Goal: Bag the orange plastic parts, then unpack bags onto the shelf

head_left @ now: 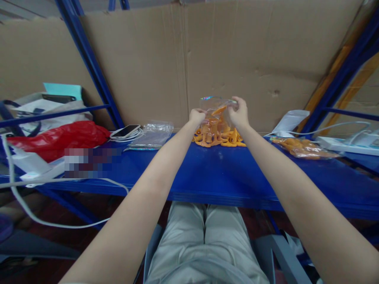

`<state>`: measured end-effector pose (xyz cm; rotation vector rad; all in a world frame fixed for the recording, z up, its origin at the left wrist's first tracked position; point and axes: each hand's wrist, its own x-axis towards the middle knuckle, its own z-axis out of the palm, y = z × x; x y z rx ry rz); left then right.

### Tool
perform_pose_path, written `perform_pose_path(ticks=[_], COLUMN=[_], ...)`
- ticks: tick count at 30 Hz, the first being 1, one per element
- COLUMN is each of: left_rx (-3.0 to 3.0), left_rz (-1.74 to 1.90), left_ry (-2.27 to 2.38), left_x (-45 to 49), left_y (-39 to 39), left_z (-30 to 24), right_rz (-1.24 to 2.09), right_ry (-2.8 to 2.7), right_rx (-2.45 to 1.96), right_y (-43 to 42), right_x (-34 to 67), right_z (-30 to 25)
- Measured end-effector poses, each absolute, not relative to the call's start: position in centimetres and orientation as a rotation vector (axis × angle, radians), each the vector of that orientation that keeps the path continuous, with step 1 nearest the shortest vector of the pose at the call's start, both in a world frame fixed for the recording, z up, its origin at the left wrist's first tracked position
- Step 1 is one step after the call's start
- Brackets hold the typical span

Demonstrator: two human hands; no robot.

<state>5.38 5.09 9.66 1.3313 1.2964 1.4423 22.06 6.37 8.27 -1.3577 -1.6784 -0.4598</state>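
A clear plastic bag [209, 103] is stretched between my two hands above the middle of the blue shelf. My left hand [197, 116] pinches its left side, with the fingers closed. At the upper right edge, my right hand [239, 112] grips the bag, thumb and fingers together. Inside the bag, orange plastic pieces [213, 128] show through the film; one long piece [219, 111] lies slanted near the opening. More loose orange pieces [234, 139] lie on the shelf just behind and to the right of the bag. Their exact kind is too small to make out.
Flat clear bags [154, 136] lie left of my hands, beside a phone [126, 132] on a coiled white cable. A filled bag [302, 147] of orange pieces rests at the right. A red bag [63, 138] and a power strip [352, 146] flank the blue shelf [219, 169]. Cardboard [142, 67] stands behind.
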Motion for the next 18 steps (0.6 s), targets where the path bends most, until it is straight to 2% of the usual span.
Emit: perform_pose_path(ticks=[5,12,18], left_rx=[1.272,1.322,1.361], left_rz=[1.517,1.615,1.731], left_ry=[1.253,1.181,1.097], left_x=[6.0,6.4,6.9], left_y=[5.5,6.1,7.1], left_z=[9.4,9.3,10.2], right_rz=[-0.455,-0.022,0.085], right_ry=[-1.677,-1.511,-1.720], right_rx=[-1.347,-1.386,-1.315], right_y=[6.1,6.8,6.2], right_x=[22.7,23.0,22.0], right_z=[7.0,1.8,-1.9])
